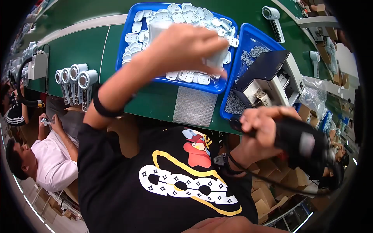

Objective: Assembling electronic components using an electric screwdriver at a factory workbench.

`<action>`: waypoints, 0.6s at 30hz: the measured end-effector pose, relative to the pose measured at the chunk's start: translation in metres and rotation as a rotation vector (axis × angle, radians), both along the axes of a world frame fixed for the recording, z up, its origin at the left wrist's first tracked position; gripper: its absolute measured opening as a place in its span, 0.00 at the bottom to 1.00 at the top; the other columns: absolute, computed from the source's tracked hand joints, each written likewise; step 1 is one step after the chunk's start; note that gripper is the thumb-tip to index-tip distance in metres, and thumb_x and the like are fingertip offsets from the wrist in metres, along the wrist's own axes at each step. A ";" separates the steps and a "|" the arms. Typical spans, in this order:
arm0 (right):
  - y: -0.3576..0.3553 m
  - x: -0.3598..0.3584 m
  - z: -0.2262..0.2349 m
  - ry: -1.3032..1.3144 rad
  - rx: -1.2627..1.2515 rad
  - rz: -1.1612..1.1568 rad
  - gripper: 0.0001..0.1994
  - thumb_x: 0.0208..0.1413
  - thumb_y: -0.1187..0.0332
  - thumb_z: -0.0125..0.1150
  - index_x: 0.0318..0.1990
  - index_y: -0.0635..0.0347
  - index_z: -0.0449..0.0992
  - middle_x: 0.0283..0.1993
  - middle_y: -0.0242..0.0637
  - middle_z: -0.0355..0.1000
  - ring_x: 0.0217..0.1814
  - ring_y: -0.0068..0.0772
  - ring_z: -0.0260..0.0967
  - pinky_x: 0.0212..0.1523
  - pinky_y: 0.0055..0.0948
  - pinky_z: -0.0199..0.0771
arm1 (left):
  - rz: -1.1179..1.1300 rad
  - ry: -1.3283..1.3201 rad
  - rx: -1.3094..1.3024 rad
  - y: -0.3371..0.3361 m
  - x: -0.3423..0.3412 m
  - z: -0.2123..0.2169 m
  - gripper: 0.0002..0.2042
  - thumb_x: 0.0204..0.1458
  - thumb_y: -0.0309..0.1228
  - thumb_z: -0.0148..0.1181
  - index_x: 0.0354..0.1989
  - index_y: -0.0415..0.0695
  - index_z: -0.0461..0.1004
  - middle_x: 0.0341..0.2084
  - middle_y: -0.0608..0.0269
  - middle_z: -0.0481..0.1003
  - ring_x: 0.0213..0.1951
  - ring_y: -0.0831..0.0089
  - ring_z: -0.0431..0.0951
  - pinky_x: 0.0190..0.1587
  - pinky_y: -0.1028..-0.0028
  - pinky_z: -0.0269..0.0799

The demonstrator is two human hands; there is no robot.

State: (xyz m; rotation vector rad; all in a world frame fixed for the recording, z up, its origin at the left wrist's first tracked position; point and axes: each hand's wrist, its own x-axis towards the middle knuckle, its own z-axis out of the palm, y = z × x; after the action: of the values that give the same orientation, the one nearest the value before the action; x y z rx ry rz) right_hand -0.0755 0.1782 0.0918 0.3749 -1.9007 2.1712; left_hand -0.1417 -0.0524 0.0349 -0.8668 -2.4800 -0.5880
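Head view: my left hand (186,44) has its fingers closed on a pale plastic part (215,58) over the blue tray (124,39) of many like parts. My right hand (264,124) grips a black power driver (307,145). I judge assembly barely begun; four finished grey units (75,79) stand on the desk (151,99).

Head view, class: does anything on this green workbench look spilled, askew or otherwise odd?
Nothing stands out. The white plastic parts lie heaped inside the large blue tray, small metal screws stay in the second blue tray, and four grey-white handheld housings lie side by side.
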 end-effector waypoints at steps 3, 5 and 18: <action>-0.019 -0.012 -0.027 -0.217 0.662 0.026 0.21 0.54 0.67 0.66 0.53 0.63 0.68 0.29 0.45 0.76 0.27 0.43 0.76 0.32 0.41 0.77 | 0.218 -0.159 -0.317 -0.067 -0.105 -0.019 0.27 0.51 0.48 0.67 0.55 0.46 0.73 0.46 0.55 0.76 0.48 0.56 0.77 0.49 0.61 0.72; -0.030 -0.029 -0.049 -0.137 0.891 0.032 0.23 0.53 0.66 0.69 0.53 0.63 0.69 0.32 0.50 0.78 0.31 0.50 0.79 0.35 0.45 0.78 | 0.326 -0.342 -0.408 -0.086 -0.134 -0.009 0.29 0.51 0.46 0.66 0.60 0.48 0.71 0.55 0.51 0.73 0.59 0.53 0.72 0.62 0.54 0.65; -0.044 -0.043 -0.071 -0.362 1.180 0.145 0.27 0.49 0.64 0.74 0.54 0.62 0.68 0.37 0.56 0.79 0.43 0.61 0.78 0.43 0.48 0.76 | 1.392 -0.289 -0.255 -0.146 0.198 -0.017 0.31 0.49 0.42 0.71 0.61 0.49 0.67 0.43 0.56 0.75 0.47 0.54 0.76 0.48 0.59 0.71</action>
State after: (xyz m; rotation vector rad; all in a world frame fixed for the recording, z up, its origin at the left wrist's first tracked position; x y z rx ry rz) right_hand -0.1181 0.1344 0.0212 0.2985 -3.2704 0.9438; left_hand 0.0562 -0.1983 0.0184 0.9748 -2.6702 0.1305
